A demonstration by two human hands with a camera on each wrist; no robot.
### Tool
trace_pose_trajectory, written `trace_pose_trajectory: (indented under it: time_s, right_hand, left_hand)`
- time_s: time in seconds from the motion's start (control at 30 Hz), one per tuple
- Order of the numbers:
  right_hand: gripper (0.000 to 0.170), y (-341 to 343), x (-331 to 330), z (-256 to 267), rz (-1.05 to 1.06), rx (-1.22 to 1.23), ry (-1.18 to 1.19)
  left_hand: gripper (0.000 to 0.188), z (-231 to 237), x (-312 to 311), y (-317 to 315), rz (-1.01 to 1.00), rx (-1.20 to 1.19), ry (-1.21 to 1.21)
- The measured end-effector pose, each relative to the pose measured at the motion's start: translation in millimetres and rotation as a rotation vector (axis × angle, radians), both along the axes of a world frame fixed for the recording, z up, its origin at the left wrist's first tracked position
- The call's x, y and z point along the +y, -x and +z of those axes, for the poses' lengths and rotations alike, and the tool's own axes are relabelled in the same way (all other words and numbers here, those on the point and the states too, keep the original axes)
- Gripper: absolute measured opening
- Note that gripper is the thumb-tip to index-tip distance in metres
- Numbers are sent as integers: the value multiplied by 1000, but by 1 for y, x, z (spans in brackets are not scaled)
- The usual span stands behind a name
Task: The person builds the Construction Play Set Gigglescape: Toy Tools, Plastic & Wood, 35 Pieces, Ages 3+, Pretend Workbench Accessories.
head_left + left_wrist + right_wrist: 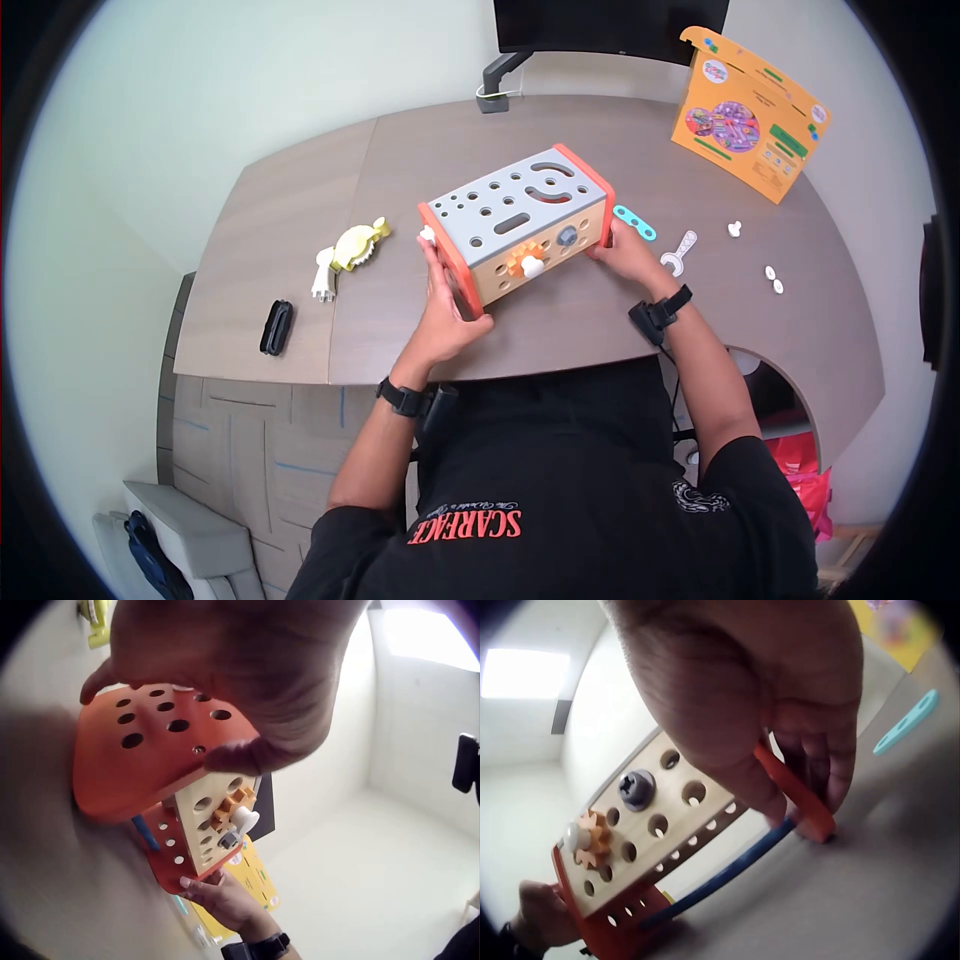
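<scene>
A toy box (515, 200) with a grey holed top, pale wooden side and red end panels sits tilted between both hands. On its side are an orange gear (233, 810) with a white knob (576, 837) and a grey bolt (637, 790). The left hand (442, 318) holds the left red panel (142, 761), thumb near the front edge and fingers over its outer face. At the other end, the right hand (634, 256) grips the right red panel (802, 796) between thumb and fingers. A blue strip (731, 874) runs low between the panels.
Left on the table (290, 190) lie a yellow toy piece (357, 246), a white fork-ended piece (324, 277) and a black case (277, 328). To the right are a teal strip (635, 223), white wrench (680, 254), small white pieces (735, 229) and a yellow carton (750, 115). A monitor (612, 25) stands behind.
</scene>
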State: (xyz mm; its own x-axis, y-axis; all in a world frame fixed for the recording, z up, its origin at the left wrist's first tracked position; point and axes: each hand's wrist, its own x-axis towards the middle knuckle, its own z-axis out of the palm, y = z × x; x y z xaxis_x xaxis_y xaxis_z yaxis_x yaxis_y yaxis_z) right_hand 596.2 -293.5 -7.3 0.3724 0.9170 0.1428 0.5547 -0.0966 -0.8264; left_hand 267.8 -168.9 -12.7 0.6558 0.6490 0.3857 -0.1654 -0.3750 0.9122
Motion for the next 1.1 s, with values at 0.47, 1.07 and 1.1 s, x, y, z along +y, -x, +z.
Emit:
trace_pose_trajectory:
  time_s: [0.47, 1.07, 1.1]
  right_hand:
    - [58, 49, -37, 36, -114, -184, -155]
    - [38, -95, -132, 51, -547, -864, -145]
    - [38, -135, -158, 39, -688, -835, 46]
  left_hand:
    - [104, -19, 41, 6, -15, -32, 290]
    - [80, 20, 8, -6, -408, -469, 1274]
    - [80, 21, 7, -6, -410, -480, 1303]
